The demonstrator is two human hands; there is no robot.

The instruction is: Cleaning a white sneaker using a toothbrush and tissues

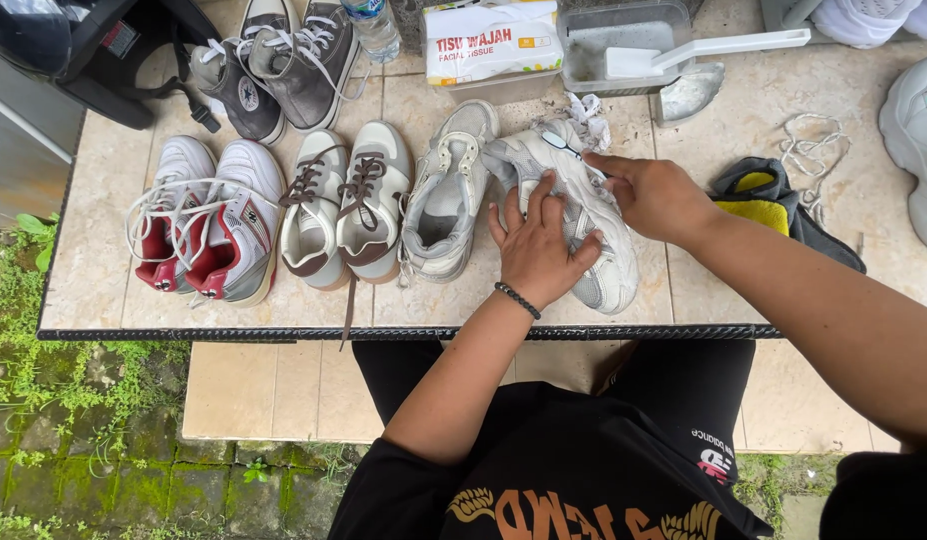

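1. a white and grey sneaker (593,235) is lying on the tiled table (103,270) just right of the frame's centre, and both hands are resting on it.
2. its long axis is running on a diagonal, from the end near the table's front edge at lower right up to the end at upper left, where it is sitting just beside a crumpled bit of tissue (586,115).
3. the left hand (536,250) is lying flat on the near half of the shoe, fingers spread and pointing toward the top of the frame; it is pressing down rather than clenching, palm on the upper.
4. the right hand (651,195) is coming in from the right, fingers stretched leftward onto the far half of the shoe; whether it is pinching anything there, i cannot tell.
5. the left hand is sitting nearer the shoe's middle, the right nearer its far end.
6. the matching grey sneaker (445,195) is standing just left of the held one, apart from both hands.
7. further left, a brown-laced pair (345,205) and a red and white pair (205,225) are lining up along the table.
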